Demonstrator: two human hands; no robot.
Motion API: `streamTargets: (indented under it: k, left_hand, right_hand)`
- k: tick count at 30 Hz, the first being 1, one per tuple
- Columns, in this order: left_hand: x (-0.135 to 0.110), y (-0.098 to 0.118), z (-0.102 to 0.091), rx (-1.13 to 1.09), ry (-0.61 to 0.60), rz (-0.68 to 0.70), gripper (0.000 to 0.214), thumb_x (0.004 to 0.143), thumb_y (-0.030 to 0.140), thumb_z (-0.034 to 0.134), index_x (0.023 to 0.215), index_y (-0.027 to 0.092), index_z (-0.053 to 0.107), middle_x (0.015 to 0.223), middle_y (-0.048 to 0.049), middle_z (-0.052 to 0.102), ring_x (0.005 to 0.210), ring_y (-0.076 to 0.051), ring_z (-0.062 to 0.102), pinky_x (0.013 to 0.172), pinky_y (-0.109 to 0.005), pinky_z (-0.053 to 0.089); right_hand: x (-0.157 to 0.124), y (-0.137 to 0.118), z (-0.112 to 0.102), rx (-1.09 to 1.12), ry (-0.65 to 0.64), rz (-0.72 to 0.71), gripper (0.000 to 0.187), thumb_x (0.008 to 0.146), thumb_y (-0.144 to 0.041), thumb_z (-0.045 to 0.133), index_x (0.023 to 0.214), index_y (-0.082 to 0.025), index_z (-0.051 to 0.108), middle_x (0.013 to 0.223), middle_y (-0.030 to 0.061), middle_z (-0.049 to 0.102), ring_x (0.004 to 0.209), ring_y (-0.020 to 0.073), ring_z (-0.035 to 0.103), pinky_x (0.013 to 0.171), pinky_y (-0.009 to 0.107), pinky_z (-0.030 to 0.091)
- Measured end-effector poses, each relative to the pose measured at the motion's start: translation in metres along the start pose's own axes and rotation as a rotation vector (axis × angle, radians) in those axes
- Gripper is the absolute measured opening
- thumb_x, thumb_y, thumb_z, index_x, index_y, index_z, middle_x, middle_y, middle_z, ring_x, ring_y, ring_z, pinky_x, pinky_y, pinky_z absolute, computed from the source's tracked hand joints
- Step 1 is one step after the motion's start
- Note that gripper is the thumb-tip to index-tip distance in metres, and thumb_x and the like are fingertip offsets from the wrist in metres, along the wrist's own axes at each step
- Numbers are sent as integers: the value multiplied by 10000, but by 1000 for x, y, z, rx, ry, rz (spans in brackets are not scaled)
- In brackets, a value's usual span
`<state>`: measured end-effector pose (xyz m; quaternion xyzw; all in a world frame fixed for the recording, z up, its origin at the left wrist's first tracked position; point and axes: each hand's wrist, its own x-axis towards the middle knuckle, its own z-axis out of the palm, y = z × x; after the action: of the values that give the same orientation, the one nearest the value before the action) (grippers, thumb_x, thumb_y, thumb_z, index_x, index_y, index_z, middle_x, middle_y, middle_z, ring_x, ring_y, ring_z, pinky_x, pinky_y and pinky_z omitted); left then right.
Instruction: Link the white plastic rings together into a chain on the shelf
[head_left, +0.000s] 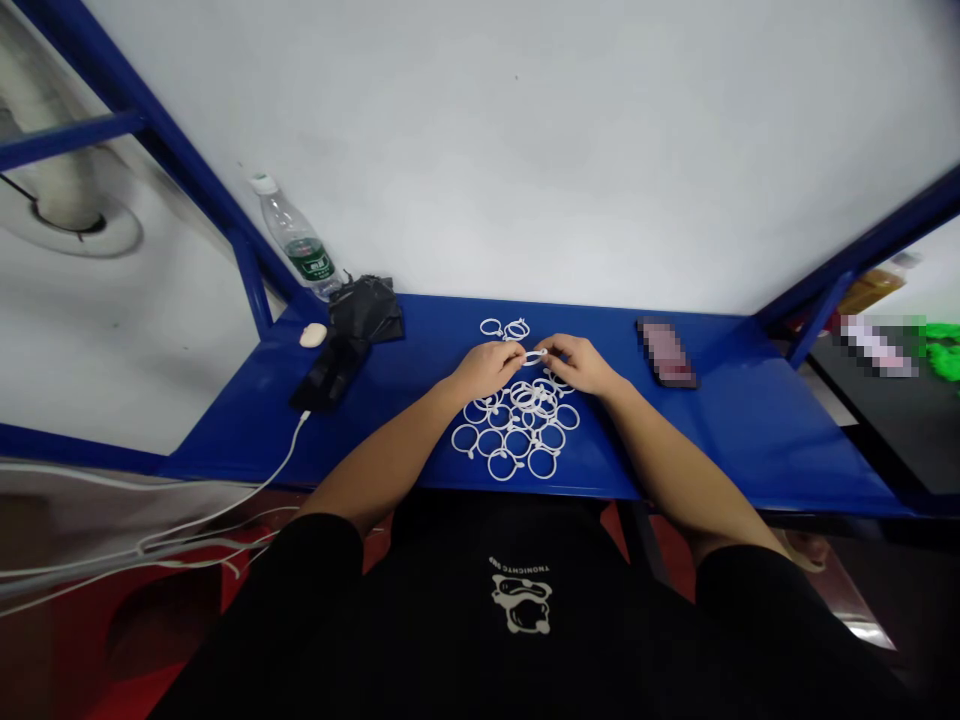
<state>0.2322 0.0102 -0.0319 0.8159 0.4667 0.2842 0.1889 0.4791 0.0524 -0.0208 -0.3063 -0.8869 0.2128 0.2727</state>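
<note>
Between my two hands is a white curtain ring (533,358) with a small eyelet, lifted over the blue table. My left hand (489,368) pinches its left side with closed fingers. On the eyelet side, my right hand (574,363) has its fingertips closed on the same ring. Just below my hands lies a loose pile of white curtain rings (517,442), several overlapping one another. Beyond my fingers, toward the wall, a few more rings (516,330) rest apart from the pile. Fingers partly hide the held ring.
The blue table (420,450) meets a white wall at the back. On the left are a plastic bottle (306,250), a black bag (367,308), a black device (330,370) with a white cable (289,455), and a beige item (313,335). A phone (667,352) lies right.
</note>
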Motion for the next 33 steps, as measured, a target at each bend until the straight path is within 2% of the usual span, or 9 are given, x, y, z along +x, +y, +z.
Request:
streamTargets:
  k: [8, 13, 17, 22, 23, 25, 28, 31, 33]
  left_hand:
    - [0, 0, 1, -22, -15, -5, 167, 1054, 263, 555, 1082, 235, 717, 1016, -46, 788, 939, -203, 719, 862, -364, 539]
    - [-2, 5, 1, -6, -66, 32, 153, 1046, 279, 568, 1049, 247, 718, 955, -43, 774, 863, -196, 709, 792, -361, 528]
    - [-4, 10, 0, -55, -107, 3, 169, 1044, 279, 543, 1097, 249, 701, 930, -39, 770, 796, -185, 701, 737, -359, 526]
    - [-3, 12, 1, -49, -106, -4, 152, 1015, 266, 552, 1085, 256, 686, 910, -37, 763, 810, -190, 704, 749, -357, 532]
    - [-3, 11, 0, -45, -96, 3, 145, 1015, 264, 553, 1077, 255, 684, 908, -34, 763, 807, -187, 703, 749, -353, 530]
    - [-2, 7, -3, -37, -58, 11, 131, 1025, 265, 554, 1063, 247, 679, 887, -28, 762, 798, -183, 706, 750, -339, 520]
    - [1, -4, -10, 27, 64, -20, 112, 1036, 266, 572, 1043, 225, 676, 874, -30, 771, 814, -193, 724, 770, -327, 509]
    - [6, -18, -17, 153, 195, -113, 113, 1037, 260, 594, 1052, 208, 693, 930, -60, 795, 898, -227, 749, 827, -343, 511]
    - [8, -27, -19, 232, 224, -182, 114, 1034, 253, 609, 1052, 205, 711, 957, -75, 803, 958, -252, 756, 884, -367, 510]
  right_hand:
    - [0, 1, 1, -18, 6, -4, 232, 916, -257, 546, 1049, -195, 726, 962, 73, 768, 827, 223, 694, 765, 338, 517]
    - [0, 2, 2, -69, 3, -23, 232, 880, -220, 506, 985, -205, 712, 934, 68, 761, 839, 230, 687, 800, 344, 509]
    - [2, 1, 3, 4, 0, 4, 215, 890, -226, 486, 928, -212, 697, 884, 55, 752, 815, 226, 687, 794, 337, 520]
    - [3, -1, 7, 124, 18, 36, 214, 903, -230, 478, 873, -218, 689, 851, 43, 755, 804, 221, 704, 791, 337, 546]
    - [2, -1, 7, 129, 23, 37, 223, 919, -239, 482, 908, -217, 703, 873, 46, 765, 822, 224, 713, 806, 343, 555]
    - [2, -1, 6, 105, 46, 48, 265, 951, -275, 515, 1098, -216, 728, 990, 57, 793, 869, 232, 731, 842, 362, 571]
    - [1, 2, 1, 0, 81, 99, 446, 954, -325, 592, 1379, -210, 658, 1172, 90, 792, 871, 237, 735, 827, 381, 583]
    - [2, 8, -5, -100, 37, 152, 401, 934, -358, 656, 1294, -195, 721, 1111, 91, 804, 800, 227, 713, 773, 376, 572]
    - [2, 12, -7, -110, -19, 173, 332, 929, -394, 693, 1185, -196, 766, 1017, 74, 811, 772, 218, 701, 751, 365, 562]
